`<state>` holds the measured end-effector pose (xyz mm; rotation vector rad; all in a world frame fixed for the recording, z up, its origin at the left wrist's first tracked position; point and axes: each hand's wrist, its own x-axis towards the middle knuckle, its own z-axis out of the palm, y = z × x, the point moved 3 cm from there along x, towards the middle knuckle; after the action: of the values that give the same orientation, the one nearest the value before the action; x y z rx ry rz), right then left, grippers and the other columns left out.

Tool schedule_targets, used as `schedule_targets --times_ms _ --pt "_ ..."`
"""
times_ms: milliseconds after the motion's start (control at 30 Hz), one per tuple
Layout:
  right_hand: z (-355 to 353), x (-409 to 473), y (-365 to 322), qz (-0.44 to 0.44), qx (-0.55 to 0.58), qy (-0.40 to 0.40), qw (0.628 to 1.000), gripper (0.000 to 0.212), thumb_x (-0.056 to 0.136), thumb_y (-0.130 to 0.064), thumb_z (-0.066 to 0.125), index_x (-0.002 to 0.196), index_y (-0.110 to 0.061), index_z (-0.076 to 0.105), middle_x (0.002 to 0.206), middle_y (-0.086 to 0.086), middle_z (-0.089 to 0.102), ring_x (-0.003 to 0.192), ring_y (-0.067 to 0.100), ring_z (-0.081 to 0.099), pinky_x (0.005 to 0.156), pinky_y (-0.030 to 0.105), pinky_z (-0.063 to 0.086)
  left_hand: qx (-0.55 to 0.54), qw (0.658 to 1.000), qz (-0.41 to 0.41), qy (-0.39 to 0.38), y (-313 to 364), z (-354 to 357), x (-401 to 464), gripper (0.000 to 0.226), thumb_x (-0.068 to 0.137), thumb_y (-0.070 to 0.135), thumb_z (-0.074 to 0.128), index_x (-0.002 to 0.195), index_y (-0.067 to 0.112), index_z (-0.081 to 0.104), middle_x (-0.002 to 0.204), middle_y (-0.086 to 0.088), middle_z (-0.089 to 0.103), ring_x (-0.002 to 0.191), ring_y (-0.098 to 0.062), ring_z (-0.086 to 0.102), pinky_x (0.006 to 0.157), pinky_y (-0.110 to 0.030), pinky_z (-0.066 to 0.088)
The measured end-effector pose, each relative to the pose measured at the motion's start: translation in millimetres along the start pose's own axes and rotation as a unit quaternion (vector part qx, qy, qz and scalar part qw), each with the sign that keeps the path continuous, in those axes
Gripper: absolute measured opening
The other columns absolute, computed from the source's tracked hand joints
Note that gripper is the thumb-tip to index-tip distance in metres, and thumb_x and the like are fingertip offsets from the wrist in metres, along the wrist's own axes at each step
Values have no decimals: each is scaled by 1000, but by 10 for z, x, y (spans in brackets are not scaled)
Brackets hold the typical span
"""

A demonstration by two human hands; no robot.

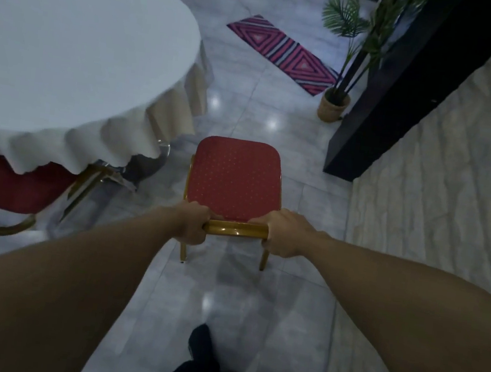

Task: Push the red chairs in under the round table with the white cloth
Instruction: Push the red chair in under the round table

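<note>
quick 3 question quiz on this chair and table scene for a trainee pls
1. True or false: both hands grip the gold top rail of the red chair.
2. Where does that chair stand relative to the round table? A) tucked under it B) out on the floor to its right C) on the pink rug
3. What stands in the wicker pot?

Key
1. True: left hand and right hand hold its two ends.
2. B
3. A green palm-like plant.
</note>
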<state>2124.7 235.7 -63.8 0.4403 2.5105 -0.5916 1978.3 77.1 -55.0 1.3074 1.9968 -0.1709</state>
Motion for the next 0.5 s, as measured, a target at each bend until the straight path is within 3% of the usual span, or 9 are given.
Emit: schedule_targets --times_ms 333,500 --pt "-293 285 263 -44 -44 -16 998 58 86 -22 57 130 -58 64 103 -9 73 90 21 65 75 39 57 -46 998 -28 14 136 -129 159 60 90 8 51 144 35 50 111 -6 65 111 -28 61 99 -40 49" --pt "-516 473 488 -90 -63 -32 993 65 86 -17 56 135 -58 65 100 -6 72 81 16 60 61 29 41 -79 994 -72 19 238 -220 293 67 88 8 50 147 40 46 118 -8 66 113 -29 61 100 -42 50"
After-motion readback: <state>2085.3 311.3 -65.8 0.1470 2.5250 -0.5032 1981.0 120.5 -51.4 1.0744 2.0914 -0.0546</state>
